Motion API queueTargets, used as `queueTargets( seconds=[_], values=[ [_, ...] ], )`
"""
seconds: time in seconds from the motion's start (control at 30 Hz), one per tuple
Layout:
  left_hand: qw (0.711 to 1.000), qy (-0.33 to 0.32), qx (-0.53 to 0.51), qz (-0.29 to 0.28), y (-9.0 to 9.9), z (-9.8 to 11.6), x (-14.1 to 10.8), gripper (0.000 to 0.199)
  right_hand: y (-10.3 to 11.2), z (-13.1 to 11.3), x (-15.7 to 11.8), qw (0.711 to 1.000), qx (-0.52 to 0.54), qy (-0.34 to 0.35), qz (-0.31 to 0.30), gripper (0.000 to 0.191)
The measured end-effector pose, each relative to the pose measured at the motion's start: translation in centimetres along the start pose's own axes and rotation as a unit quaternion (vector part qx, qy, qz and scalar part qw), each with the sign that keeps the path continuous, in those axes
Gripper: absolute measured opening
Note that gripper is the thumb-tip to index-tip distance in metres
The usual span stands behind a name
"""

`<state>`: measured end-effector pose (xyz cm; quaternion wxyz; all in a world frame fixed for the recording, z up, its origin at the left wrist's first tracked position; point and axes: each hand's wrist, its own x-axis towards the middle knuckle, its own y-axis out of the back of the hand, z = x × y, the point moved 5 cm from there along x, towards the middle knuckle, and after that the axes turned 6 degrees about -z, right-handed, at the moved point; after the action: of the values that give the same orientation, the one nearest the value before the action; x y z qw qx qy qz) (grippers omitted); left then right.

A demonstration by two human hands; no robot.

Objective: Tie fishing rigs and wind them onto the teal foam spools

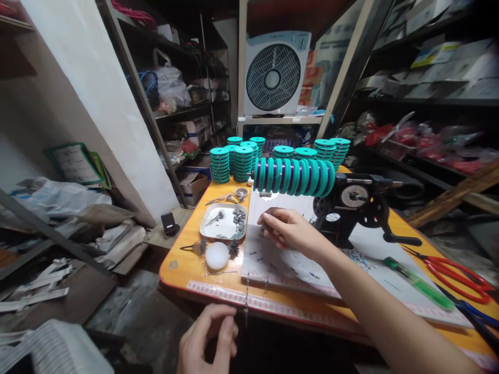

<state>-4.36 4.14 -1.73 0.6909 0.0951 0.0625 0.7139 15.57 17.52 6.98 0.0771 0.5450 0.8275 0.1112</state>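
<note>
My right hand (288, 231) hovers over a white board (273, 265) on the orange table (183, 275), its fingertips close together; anything thin between them is too fine to see. My left hand (206, 337) sits below the table's front edge, fingers curled, next to a thin hanging line (246, 301) with a small dark weight. Teal spools wound with purple line (294, 177) sit in a row on a rod, beyond my right hand. A black hand-cranked winder (354, 208) stands to their right. A white tray (223, 222) holds small metal sinkers.
Stacks of teal spools (244, 162) stand at the table's back. Nearby lie a white ball (217, 255), red-handled scissors (456, 278) and a green-handled tool (419, 283). A measuring strip (265, 306) runs along the front edge. Crowded shelves (429, 88) and a box fan (273, 72) surround the table.
</note>
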Motion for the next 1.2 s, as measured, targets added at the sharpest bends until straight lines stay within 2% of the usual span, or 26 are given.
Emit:
queueTargets(
  seconds=[0.07, 0.1, 0.2, 0.3, 0.4, 0.47, 0.6, 0.67, 0.83, 1.0, 1.2],
  values=[
    [0.994, -0.111, 0.001, 0.003, -0.3, 3.9, 0.7, 0.020, -0.3, -0.7, -1.1, 0.999, 0.043, 0.000, -0.024, 0.036],
    [0.988, -0.150, 0.011, -0.024, -0.9, 5.5, 1.2, 0.023, -0.4, -1.3, -1.8, 0.997, 0.065, -0.001, -0.030, 0.037],
    [0.987, -0.126, -0.041, -0.086, -3.0, 8.0, 3.1, 0.035, -0.6, -2.9, -3.7, 0.985, 0.163, -0.018, -0.044, 0.035],
    [0.976, -0.066, -0.127, -0.166, -5.6, 8.9, 4.6, 0.035, -0.7, -3.9, -5.0, 0.964, 0.256, -0.030, -0.061, 0.028],
    [0.964, -0.040, -0.168, -0.203, -7.4, 9.3, 4.8, 0.029, -1.0, -3.9, -5.4, 0.950, 0.297, -0.026, -0.091, 0.026],
    [0.949, -0.020, -0.229, -0.216, -8.0, 9.1, 4.3, 0.031, -1.5, -3.2, -5.4, 0.936, 0.335, -0.041, -0.102, 0.030],
    [0.861, 0.079, -0.428, -0.263, -8.8, 8.0, 2.4, 0.028, -2.7, -1.2, -5.2, 0.915, 0.385, -0.096, -0.072, 0.032],
    [0.834, 0.114, -0.469, -0.266, -8.8, 7.4, 1.5, 0.027, -3.1, -0.5, -5.0, 0.913, 0.388, -0.106, -0.065, 0.031],
    [0.811, 0.195, -0.479, -0.274, -8.9, 4.6, -1.1, 0.030, -2.8, 0.6, -4.6, 0.912, 0.392, -0.109, -0.043, 0.033],
    [0.780, 0.245, -0.491, -0.300, -8.9, 1.6, -4.0, 0.031, -2.3, 1.4, -4.5, 0.913, 0.389, -0.113, -0.043, 0.033],
    [0.773, 0.304, -0.483, -0.278, -8.0, -0.1, -6.2, 0.030, -2.2, 1.9, -4.4, 0.915, 0.384, -0.113, -0.049, 0.031]
  ],
)
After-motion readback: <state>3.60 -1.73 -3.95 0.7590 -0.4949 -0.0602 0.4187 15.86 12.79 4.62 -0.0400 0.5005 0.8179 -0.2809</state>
